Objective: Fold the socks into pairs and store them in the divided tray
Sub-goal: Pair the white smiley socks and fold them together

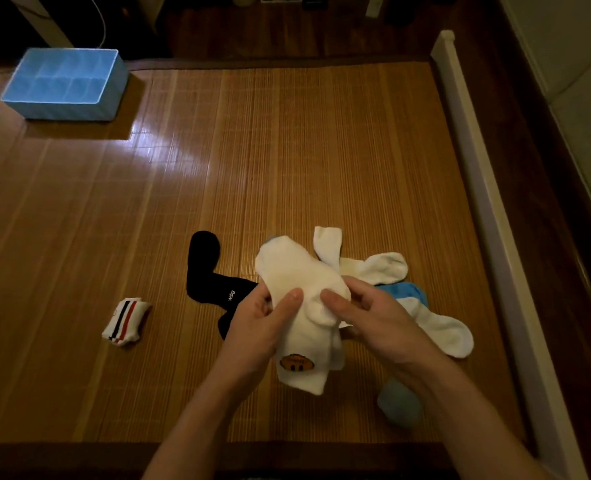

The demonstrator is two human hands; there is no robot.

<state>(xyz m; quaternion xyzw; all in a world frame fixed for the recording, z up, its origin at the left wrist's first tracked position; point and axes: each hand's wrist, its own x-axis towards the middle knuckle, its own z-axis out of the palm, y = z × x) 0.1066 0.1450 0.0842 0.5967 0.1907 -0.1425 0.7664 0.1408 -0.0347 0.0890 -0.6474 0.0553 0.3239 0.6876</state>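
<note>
Socks first: the white socks (301, 299) sit in your grip above the mat (287, 150), near its 6 o'clock edge, over the loose heap. Your left hand (262, 323) and right hand (373, 320) both pinch them mid-length, thumbs on top and fingers curled beneath. They look soft, light and limp, so expect sag on both sides of the grip. Hold nearer heel and cuff to keep the layers aligned. The long axis runs roughly 11 to 5 o'clock, toe away from you, orange patch (295, 362) toward you. The tray (69, 110) is well apart at 10 o'clock, the striped pair (126, 322) at 8 o'clock.
</note>
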